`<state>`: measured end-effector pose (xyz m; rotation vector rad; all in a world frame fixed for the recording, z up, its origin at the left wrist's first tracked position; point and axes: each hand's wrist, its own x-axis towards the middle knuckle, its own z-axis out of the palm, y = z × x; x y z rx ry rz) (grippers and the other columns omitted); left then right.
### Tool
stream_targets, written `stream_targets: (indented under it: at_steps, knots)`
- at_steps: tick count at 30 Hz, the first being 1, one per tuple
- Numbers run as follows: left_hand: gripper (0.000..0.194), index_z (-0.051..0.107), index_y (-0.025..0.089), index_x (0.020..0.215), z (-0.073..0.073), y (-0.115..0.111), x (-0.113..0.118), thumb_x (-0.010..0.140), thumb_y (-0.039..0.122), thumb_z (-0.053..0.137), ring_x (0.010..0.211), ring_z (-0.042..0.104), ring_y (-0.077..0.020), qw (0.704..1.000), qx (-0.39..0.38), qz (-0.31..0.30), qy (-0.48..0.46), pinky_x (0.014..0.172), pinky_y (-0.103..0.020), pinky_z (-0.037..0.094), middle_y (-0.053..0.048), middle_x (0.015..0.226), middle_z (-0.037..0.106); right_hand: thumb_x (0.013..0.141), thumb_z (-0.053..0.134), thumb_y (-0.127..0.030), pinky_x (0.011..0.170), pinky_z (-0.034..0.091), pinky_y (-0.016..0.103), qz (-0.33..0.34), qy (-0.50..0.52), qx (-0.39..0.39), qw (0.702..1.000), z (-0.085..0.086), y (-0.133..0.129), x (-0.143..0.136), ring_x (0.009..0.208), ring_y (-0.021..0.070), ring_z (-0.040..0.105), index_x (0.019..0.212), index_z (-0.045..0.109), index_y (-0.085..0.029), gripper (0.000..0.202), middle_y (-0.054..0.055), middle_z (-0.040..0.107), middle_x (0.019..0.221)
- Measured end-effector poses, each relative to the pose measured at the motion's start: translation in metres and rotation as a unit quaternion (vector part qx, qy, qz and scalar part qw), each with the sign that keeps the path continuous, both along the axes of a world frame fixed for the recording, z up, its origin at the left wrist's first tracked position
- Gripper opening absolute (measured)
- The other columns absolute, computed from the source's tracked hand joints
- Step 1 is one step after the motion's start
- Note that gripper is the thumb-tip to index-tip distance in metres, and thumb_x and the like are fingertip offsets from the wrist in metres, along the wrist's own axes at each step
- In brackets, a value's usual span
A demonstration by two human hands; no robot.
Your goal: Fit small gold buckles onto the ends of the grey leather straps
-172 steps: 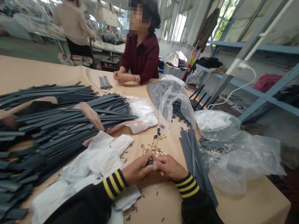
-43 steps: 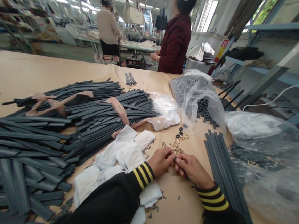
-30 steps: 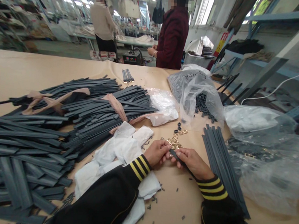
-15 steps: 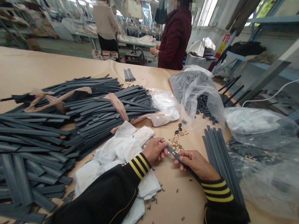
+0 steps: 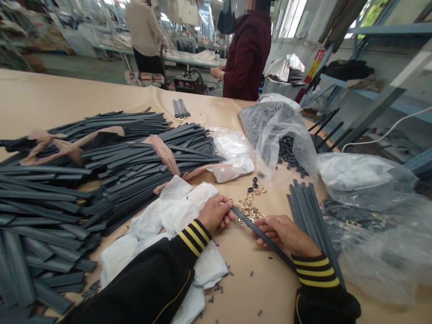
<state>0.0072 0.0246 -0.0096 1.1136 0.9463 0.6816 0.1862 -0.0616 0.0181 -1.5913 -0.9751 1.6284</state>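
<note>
Left hand (image 5: 214, 214) pinches one end of a dark flat strap (image 5: 247, 222); its length slants across the fingers of the right hand (image 5: 285, 233), whose grip is unclear.

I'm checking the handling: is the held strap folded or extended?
Extended: the strap runs nearly straight from the left hand past the right hand.

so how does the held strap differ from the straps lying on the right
The held strap is single; the strap bundle holds several. The held strap is pinched by the left hand and runs along the right hand; the strap bundle lies on the table. Both are dark grey, long and narrow.
</note>
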Motion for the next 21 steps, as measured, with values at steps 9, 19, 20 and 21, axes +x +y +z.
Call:
stream_targets:
  at_steps: [9, 19, 20, 21]
  knots:
    - [0.017, 0.043, 0.015, 0.070, 0.0000, 0.0028, -0.0015, 0.071, 0.029, 0.053, 0.029, 0.039, -0.0032, 1.000, -0.001, 0.001, 0.001, 0.025, -0.011, 0.025, 0.005, 0.046, 0.053, 0.081, 0.043, -0.036, 0.054, 0.049, 0.022, -0.003, 0.017, 0.006, 1.000, -0.0059, 0.0007, 0.0102, 0.061, 0.0142, 0.065, 0.088, 0.058, -0.010, 0.031, 0.010, 0.067, 0.077]
    - [0.021, 0.043, 0.016, 0.075, 0.0016, -0.0004, 0.0005, 0.071, 0.034, 0.053, 0.042, 0.048, -0.0045, 0.994, 0.095, -0.058, -0.003, 0.035, -0.013, 0.035, 0.002, 0.059, 0.056, 0.080, 0.043, -0.046, 0.055, 0.047, 0.019, 0.066, -0.040, 0.061, 0.995, -0.0059, 0.0003, 0.0012, 0.063, 0.0101, 0.062, 0.084, 0.060, -0.012, 0.038, 0.007, 0.066, 0.080]
    - [0.019, 0.043, 0.016, 0.076, -0.0005, -0.0004, 0.0007, 0.072, 0.032, 0.053, 0.043, 0.048, -0.0046, 0.991, 0.120, -0.063, 0.004, 0.036, -0.013, 0.036, 0.003, 0.061, 0.056, 0.079, 0.045, -0.045, 0.057, 0.047, 0.020, 0.065, -0.043, 0.074, 0.994, -0.0061, 0.0004, 0.0025, 0.062, 0.0101, 0.062, 0.082, 0.060, -0.012, 0.036, 0.005, 0.066, 0.075]
    - [0.018, 0.043, 0.016, 0.078, -0.0028, -0.0002, 0.0007, 0.072, 0.031, 0.052, 0.044, 0.049, -0.0047, 0.988, 0.143, -0.065, 0.011, 0.037, -0.013, 0.036, 0.003, 0.062, 0.055, 0.079, 0.046, -0.043, 0.059, 0.048, 0.021, 0.058, -0.043, 0.085, 0.994, -0.0066, 0.0004, 0.0044, 0.062, 0.0104, 0.061, 0.081, 0.061, -0.013, 0.034, 0.004, 0.065, 0.072]
